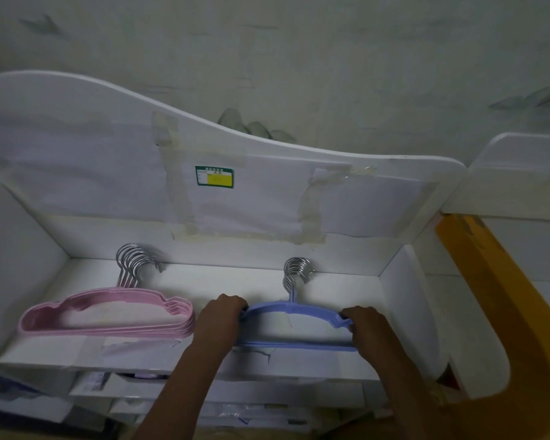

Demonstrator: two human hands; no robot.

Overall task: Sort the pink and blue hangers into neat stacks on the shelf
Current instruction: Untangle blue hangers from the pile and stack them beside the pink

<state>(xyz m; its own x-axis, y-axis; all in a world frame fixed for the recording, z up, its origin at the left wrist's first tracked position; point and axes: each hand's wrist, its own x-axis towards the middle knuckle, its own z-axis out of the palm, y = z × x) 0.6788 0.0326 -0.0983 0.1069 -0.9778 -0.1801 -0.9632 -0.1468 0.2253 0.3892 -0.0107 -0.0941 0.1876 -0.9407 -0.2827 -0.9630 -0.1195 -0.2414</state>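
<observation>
Hangers lay in two piles on the white shelf (204, 282), sorted by colour already. Pink stack (108, 315) sat toward the left end, flat, its layers fanned a little so that each edge showed, and its hooks (135, 260) leaned against the back panel (92, 173). Blue stack (294, 325) sat right of centre, its hooks (296, 271) bunched tightly and also close to the back panel. The left hand (221, 315) curled over the blue stack's left shoulder and the right hand (361, 322) curled over its right shoulder, fingers wrapped round the plastic at both ends, so both were gripping rather than lying spread. The step looked like squaring up the blue pile, with the sorting itself nearly finished.

Several risks stood out. The left hand was just beside the pink stack's right end, and a sideways nudge while squeezing could have pushed that already fanned pile further askew. The blue stack's lower bar lay near the shelf's front edge (188, 365), so pulling toward the body could have tipped hangers off onto the clutter below. Squeezing from the ends alone might have bowed the thin plastic and let the middle layers slip, since nothing held the centre. The hooks could also have caught one another or scraped the back panel if the pile was pushed in crookedly, twisting the top hanger. How many blue hangers the pile held could not be told.
</observation>
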